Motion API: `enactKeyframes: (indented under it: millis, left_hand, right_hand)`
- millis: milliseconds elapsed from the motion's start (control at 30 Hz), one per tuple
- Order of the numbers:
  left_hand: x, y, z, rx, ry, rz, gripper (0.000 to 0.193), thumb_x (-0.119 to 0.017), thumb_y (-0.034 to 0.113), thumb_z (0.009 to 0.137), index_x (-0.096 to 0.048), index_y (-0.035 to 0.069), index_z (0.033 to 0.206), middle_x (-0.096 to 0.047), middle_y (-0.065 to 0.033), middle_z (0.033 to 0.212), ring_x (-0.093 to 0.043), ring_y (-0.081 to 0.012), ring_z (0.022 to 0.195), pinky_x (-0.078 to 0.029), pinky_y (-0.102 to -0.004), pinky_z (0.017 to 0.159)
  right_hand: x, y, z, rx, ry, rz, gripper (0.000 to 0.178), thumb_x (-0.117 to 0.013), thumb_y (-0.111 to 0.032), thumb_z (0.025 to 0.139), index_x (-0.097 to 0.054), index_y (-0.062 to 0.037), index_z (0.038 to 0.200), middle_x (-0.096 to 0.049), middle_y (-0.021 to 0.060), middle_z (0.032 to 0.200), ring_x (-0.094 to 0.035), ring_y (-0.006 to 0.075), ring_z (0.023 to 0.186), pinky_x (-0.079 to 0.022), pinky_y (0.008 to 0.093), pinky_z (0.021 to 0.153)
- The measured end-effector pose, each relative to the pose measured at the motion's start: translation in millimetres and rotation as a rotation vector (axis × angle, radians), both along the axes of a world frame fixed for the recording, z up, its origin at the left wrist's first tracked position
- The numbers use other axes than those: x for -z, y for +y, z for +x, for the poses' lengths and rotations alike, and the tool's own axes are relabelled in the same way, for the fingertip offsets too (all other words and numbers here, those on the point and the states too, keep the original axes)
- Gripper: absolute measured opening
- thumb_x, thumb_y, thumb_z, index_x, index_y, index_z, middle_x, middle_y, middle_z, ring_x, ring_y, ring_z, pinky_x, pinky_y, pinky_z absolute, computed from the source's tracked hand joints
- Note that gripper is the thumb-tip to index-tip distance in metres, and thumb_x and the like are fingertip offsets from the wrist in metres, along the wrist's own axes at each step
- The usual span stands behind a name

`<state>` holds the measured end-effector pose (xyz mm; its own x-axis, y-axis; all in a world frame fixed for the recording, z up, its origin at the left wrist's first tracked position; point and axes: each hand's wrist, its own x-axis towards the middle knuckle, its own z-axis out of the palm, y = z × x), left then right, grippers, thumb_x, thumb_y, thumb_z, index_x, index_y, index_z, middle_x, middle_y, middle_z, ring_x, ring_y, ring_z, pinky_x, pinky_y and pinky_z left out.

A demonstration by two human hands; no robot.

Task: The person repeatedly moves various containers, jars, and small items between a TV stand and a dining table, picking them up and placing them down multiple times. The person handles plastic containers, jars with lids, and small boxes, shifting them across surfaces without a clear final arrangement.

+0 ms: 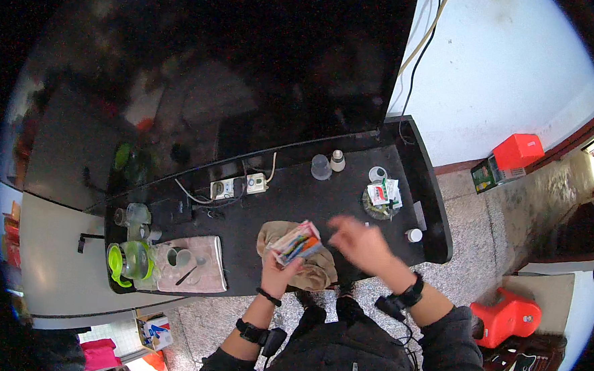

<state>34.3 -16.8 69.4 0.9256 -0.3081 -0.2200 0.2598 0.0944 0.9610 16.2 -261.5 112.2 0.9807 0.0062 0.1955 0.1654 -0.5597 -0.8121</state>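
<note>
My left hand (281, 271) is closed around a small, flat, colourful packet or box (297, 242) with pink, blue, green and orange parts. What it contains is too small to make out. Under the packet, a crumpled brown cloth (319, 271) lies at the front edge of the black cabinet top (262, 207). Off to the right, my right hand (358, 239) hovers above the surface, apart from the packet. Motion blur smears its fingers, and I see nothing in it.
At the left, a pink towel (212, 275) bears cups beside a green-handled glass jug (132, 261). A power strip (223, 189) lies near the back. Toward the right stand a clear cup (321, 166), a jar topped with sachets (376, 208) and a white-capped bottle (414, 235). A red stool (508, 319) stands on the floor.
</note>
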Motion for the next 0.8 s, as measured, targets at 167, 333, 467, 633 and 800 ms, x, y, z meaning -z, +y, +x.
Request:
enactKeyframes:
  millis: [167,333,467,633,800]
  left_hand:
    - [-7,28,1,-0.177,0.04,0.019,0.051,-0.065,-0.002,0.083,-0.042,0.004,0.127,-0.057,-0.01,0.121,-0.061,-0.0175,0.1,-0.056,-0.029,0.073]
    - [-12,41,0,-0.252,0.04,-0.018,0.05,-0.065,-0.002,0.083,-0.042,0.005,0.127,-0.057,-0.0101,0.119,-0.061,-0.0178,0.099,-0.057,-0.0297,0.071]
    - [-13,48,2,-0.278,0.06,0.015,0.055,-0.066,0.002,0.083,-0.041,0.01,0.132,-0.055,-0.0076,0.124,-0.059,-0.0196,0.105,-0.057,-0.0306,0.073]
    - [-10,48,-1,-0.291,0.075,0.018,0.055,-0.066,0.003,0.083,-0.041,0.011,0.132,-0.056,-0.0058,0.123,-0.059,-0.0186,0.106,-0.057,-0.0304,0.074]
    - [-12,46,-5,-0.299,0.076,0.028,0.054,-0.066,0.004,0.084,-0.042,0.011,0.132,-0.057,-0.0058,0.121,-0.059,-0.0182,0.106,-0.056,-0.0308,0.076]
  right_hand:
    - [62,-122,38,0.717,0.237,-0.41,0.015,-0.056,-0.006,0.083,-0.063,0.0008,0.094,-0.064,0.023,0.09,-0.063,0.0391,0.087,-0.05,0.0459,0.075]
    - [127,-158,38,0.487,0.697,-0.463,0.028,-0.062,-0.001,0.075,-0.06,0.0013,0.103,-0.063,0.0265,0.093,-0.064,0.041,0.085,-0.054,0.0454,0.073]
    - [140,-155,43,0.715,0.806,0.405,0.041,-0.053,0.006,0.076,-0.054,0.0058,0.117,-0.062,0.0231,0.106,-0.067,0.0356,0.08,-0.059,0.0384,0.057]
    - [134,-153,47,0.707,0.809,0.487,0.047,-0.059,0.008,0.074,-0.049,0.0058,0.12,-0.056,0.0205,0.117,-0.066,0.0338,0.087,-0.061,0.0381,0.054]
    - [146,-149,48,0.705,0.808,0.569,0.05,-0.06,0.007,0.075,-0.045,0.0043,0.123,-0.055,0.0187,0.116,-0.065,0.0336,0.091,-0.062,0.0394,0.056]
